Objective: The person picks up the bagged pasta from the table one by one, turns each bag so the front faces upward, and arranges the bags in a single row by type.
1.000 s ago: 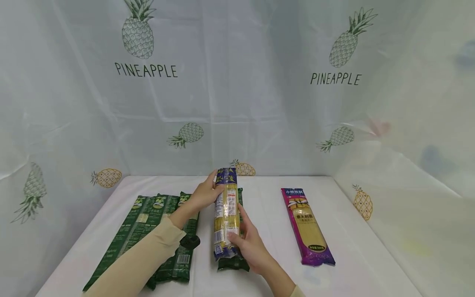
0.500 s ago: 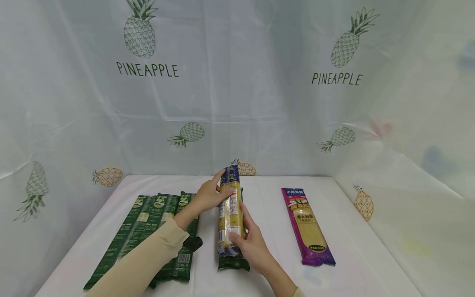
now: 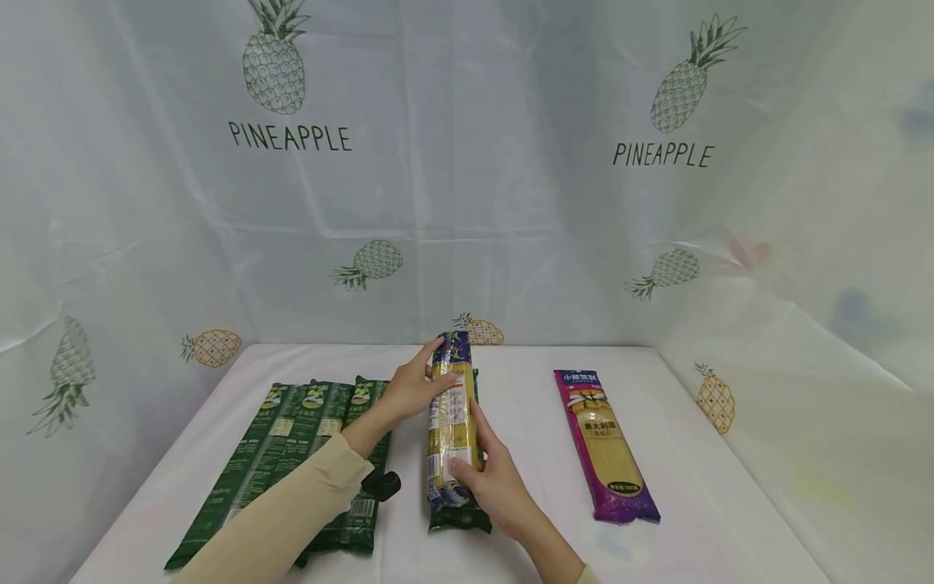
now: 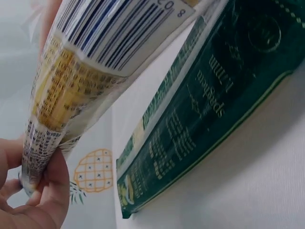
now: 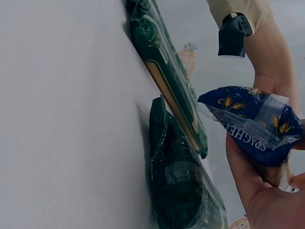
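Green spaghetti packs [image 3: 292, 454]: four or five, overlap blurs count. Blue spaghetti pack [image 3: 452, 422]: one. Purple pasta pack [image 3: 604, 444]: one.

Right hand [image 5: 267, 195] at lower right, fingers curled round blue end of spaghetti packet [image 5: 252, 125]; "SPAGHE" lettering and wheat ears visible. Green packet [image 5: 178, 186] lies on white worktop [image 5: 62, 119] just below. Second green packet [image 5: 167, 76] beyond it, window strip showing. Beige sleeve [image 5: 240, 9] and black wrist device [image 5: 233, 34] at top.
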`<state>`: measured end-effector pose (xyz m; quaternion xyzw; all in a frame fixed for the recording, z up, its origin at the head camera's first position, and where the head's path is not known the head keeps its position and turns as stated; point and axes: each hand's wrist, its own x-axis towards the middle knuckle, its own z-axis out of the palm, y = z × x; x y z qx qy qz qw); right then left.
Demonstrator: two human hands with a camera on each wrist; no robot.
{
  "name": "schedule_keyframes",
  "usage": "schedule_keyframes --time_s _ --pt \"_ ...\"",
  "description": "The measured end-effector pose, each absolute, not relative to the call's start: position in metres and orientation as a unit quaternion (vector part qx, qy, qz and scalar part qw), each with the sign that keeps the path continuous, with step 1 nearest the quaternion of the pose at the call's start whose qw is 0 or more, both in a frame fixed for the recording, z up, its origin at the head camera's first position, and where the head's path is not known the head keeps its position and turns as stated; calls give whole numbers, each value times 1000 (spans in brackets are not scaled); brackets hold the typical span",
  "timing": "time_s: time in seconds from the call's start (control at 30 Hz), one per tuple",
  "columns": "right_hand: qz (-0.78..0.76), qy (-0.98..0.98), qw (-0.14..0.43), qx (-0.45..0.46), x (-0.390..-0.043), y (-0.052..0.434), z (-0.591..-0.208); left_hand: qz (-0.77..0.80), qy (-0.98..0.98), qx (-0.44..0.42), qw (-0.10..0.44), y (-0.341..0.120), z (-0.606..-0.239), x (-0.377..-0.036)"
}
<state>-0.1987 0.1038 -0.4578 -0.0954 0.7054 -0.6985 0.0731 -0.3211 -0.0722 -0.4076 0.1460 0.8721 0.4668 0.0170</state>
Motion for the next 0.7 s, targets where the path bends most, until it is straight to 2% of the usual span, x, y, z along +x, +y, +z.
schedule_keyframes --time_s 0.37,0.7 --pt "-666 733 101 -93 -203 116 -453 531 840 105 35 -69 -412 -327" --pt "-794 568 206 -62 -206 133 -456 621 775 93 74 -68 -406 -331"
